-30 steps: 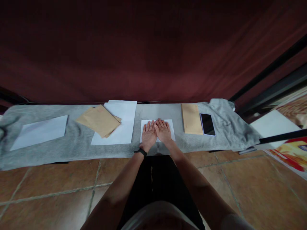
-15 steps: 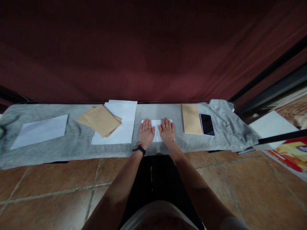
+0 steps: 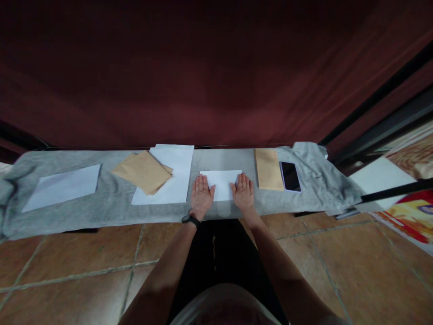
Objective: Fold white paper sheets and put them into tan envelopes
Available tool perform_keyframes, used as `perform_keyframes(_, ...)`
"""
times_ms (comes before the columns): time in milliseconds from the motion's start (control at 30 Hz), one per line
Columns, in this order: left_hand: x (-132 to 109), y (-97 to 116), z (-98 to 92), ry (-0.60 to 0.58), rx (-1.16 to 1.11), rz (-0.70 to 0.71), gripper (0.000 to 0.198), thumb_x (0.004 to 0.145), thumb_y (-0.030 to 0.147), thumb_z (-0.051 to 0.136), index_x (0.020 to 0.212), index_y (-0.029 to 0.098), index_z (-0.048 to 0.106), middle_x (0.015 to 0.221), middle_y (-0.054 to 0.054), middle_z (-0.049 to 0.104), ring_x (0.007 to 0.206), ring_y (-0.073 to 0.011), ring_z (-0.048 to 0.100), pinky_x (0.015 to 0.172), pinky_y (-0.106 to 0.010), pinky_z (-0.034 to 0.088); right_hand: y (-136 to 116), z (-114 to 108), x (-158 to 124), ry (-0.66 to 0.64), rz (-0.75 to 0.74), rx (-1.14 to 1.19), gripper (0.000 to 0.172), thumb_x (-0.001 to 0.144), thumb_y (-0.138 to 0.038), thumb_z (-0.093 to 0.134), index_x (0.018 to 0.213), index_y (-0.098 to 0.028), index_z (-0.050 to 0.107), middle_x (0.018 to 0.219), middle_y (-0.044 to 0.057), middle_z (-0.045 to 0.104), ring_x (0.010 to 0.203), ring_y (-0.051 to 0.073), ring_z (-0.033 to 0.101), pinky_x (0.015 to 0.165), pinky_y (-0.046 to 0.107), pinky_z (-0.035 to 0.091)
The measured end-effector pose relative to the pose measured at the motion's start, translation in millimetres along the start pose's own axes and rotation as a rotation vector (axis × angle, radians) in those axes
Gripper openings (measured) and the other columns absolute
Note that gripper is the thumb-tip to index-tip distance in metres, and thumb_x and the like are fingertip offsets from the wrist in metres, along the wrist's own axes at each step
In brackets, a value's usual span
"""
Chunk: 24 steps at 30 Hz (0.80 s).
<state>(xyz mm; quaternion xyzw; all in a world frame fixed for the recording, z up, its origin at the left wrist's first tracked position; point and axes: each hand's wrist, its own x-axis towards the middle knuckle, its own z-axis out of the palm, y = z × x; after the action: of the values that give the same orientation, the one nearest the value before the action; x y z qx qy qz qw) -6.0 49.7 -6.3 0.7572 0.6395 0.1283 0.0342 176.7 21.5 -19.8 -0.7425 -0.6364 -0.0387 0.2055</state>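
Your left hand (image 3: 201, 197) and right hand (image 3: 243, 194) lie flat, palms down and fingers stretched out. They are apart from each other and grip nothing. Each presses on one side edge of the small white sheet (image 3: 221, 184), which sits on the grey cloth (image 3: 101, 210) straight in front of you. The middle of the sheet shows bare between your hands. The main risk, as I judge it, is the cloth. It is soft and loose, so uneven pressure from one palm could drag the sheet askew or bunch the fabric beneath it. That would leave a crooked crease or a wrinkle in the paper. Sliding your hands outward could also carry the sheet's edges with them. Just right of the sheet lies a single brown envelope (image 3: 268, 169), and a phone (image 3: 290, 176) lies against that envelope's far side. A sweep of your right hand could nudge both. Left of the sheet, a few larger white sheets (image 3: 174, 174) lie close to your left hand, with a fanned stack of brown envelopes (image 3: 144, 171) overlapping their left edge. Further left of the sheet is one more white sheet (image 3: 62, 187). The envelopes are the only containers here. All of them lie flat, and I cannot tell whether anything is inside them.
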Motion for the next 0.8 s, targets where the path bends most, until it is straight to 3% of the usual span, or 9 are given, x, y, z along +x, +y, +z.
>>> perform_keyframes(333, -33, -11, -1.4, 0.08, -0.001, 0.024, 0.07, 0.105, 0.049, 0.031, 0.157, 0.004, 0.031, 0.161, -0.022, 0.035, 0.153, -0.0314, 0.029, 0.124, -0.051, 0.028, 11, -10, -27, 0.038, -0.016, -0.008, 0.065, 0.107, -0.043, 0.033, 0.153, 0.002, 0.038, 0.156, 0.029, 0.041, 0.146, 0.034, 0.041, 0.117, 0.054, 0.032)
perform_keyframes(600, -49, -12, -8.7, 0.091, -0.002, 0.02, 0.068, 0.105, 0.047, 0.03, 0.154, -0.001, 0.037, 0.159, -0.026, 0.037, 0.151, -0.0338, 0.033, 0.124, -0.053, 0.03, 17, -16, -46, 0.092, -0.023, -0.011, 0.061, 0.107, -0.04, 0.033, 0.153, -0.002, 0.039, 0.155, 0.026, 0.044, 0.144, 0.033, 0.043, 0.117, 0.054, 0.033)
perform_keyframes(700, -52, -3, -14.0, 0.093, -0.012, 0.007, 0.066, 0.106, 0.047, 0.03, 0.153, 0.001, 0.038, 0.158, -0.025, 0.04, 0.151, -0.0337, 0.032, 0.123, -0.054, 0.03, 17, -16, -48, 0.092, -0.018, -0.022, 0.06, 0.107, -0.04, 0.032, 0.153, -0.002, 0.04, 0.154, 0.026, 0.046, 0.144, 0.033, 0.044, 0.117, 0.054, 0.033)
perform_keyframes(800, -56, 18, -16.7, 0.05, -0.025, 0.108, 0.062, 0.106, 0.043, 0.029, 0.155, 0.006, 0.037, 0.159, -0.02, 0.04, 0.153, -0.0296, 0.03, 0.125, -0.052, 0.027, 17, -17, -47, 0.08, -0.017, -0.027, 0.061, 0.107, -0.04, 0.032, 0.153, -0.001, 0.039, 0.155, 0.026, 0.045, 0.145, 0.033, 0.043, 0.118, 0.054, 0.032)
